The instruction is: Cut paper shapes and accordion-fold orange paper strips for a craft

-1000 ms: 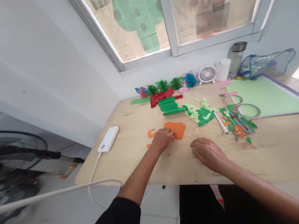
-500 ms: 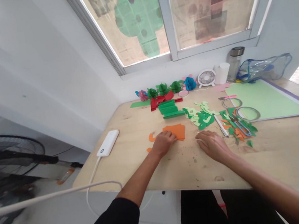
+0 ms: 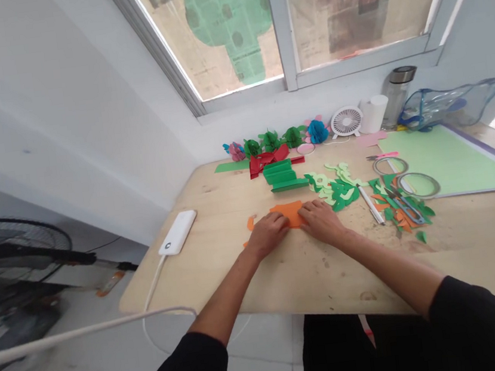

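Observation:
A small stack of orange paper (image 3: 290, 211) lies on the wooden table in front of me. My left hand (image 3: 268, 234) has its curled fingers on the left edge of the paper. At the opposite edge, my right hand (image 3: 323, 221) pinches the paper with fingers bent. Both palms hide parts of the sheets' sides. Just left of my left hand sits a curved orange paper cutout (image 3: 251, 223), partly covered. Beyond the orange stack are folded green paper (image 3: 283, 175) and red paper pieces (image 3: 266, 160).
Right of my hands lie green leaf cutouts (image 3: 343, 192), a white pen (image 3: 371, 205), scissors (image 3: 406, 207) on scraps, and tape rolls (image 3: 438, 184). A white power bank (image 3: 180, 232) with a cable is at left. Paper flowers (image 3: 270, 140), a small fan (image 3: 346, 121) and a bottle (image 3: 396, 101) line the wall.
My right hand has moved left from the bare tabletop onto the right edge of the orange paper. My left hand stays at the left edge. The view has tilted slightly downward.

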`<action>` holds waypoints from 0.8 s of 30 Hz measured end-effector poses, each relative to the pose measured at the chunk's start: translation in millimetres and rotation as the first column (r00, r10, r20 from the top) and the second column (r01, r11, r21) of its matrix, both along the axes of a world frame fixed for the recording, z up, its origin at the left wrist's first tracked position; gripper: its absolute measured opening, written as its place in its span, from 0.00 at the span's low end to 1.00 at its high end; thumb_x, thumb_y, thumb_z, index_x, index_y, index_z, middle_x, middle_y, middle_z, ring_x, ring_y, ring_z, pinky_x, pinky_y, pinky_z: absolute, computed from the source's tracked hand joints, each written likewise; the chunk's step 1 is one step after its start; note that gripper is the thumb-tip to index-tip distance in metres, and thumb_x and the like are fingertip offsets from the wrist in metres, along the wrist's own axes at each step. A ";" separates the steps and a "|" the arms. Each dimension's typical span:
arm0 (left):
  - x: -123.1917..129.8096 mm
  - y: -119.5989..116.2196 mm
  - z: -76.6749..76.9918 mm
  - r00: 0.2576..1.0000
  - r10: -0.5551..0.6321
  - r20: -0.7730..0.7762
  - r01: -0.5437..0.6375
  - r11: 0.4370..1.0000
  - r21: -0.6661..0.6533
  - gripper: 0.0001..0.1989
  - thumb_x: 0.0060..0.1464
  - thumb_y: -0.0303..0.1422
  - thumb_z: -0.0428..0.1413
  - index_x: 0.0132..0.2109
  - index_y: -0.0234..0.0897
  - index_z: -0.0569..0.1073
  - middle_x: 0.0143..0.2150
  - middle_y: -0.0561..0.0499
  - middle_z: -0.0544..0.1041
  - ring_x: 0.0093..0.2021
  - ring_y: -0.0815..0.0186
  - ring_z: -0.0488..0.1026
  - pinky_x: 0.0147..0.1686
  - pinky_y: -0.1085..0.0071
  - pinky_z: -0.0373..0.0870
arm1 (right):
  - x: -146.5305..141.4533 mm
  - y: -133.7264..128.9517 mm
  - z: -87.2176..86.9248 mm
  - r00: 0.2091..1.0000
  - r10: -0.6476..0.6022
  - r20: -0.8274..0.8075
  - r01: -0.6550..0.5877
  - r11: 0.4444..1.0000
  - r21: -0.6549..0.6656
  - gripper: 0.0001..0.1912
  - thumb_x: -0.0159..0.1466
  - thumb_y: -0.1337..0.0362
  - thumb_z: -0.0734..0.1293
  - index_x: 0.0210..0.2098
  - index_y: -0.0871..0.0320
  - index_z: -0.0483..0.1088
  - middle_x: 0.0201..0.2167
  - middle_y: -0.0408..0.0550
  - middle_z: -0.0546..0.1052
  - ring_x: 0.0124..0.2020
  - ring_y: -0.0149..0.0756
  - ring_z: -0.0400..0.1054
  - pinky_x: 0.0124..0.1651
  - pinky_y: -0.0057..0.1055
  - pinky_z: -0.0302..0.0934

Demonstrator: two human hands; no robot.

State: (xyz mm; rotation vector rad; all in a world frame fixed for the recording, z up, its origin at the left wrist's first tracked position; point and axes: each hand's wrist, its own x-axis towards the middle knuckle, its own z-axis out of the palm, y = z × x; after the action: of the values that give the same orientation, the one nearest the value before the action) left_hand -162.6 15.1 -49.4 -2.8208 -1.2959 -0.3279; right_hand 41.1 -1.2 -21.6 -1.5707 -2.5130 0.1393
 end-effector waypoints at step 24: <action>-10.1 13.7 7.1 0.996 0.090 0.009 -0.087 0.975 -0.207 0.09 0.57 0.34 0.53 0.43 0.46 0.77 0.43 0.50 0.76 0.46 0.62 0.72 0.46 0.67 0.68 | 5.5 5.0 5.3 0.984 0.145 0.103 -0.144 0.989 -0.024 0.14 0.66 0.70 0.58 0.37 0.60 0.76 0.38 0.58 0.77 0.43 0.40 0.68 0.44 0.35 0.54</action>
State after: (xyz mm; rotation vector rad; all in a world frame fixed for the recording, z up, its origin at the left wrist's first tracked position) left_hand -172.6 28.8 -42.3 -2.9187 -1.5389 -0.2298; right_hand 46.6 3.8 -16.3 -1.4357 -2.7133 0.0990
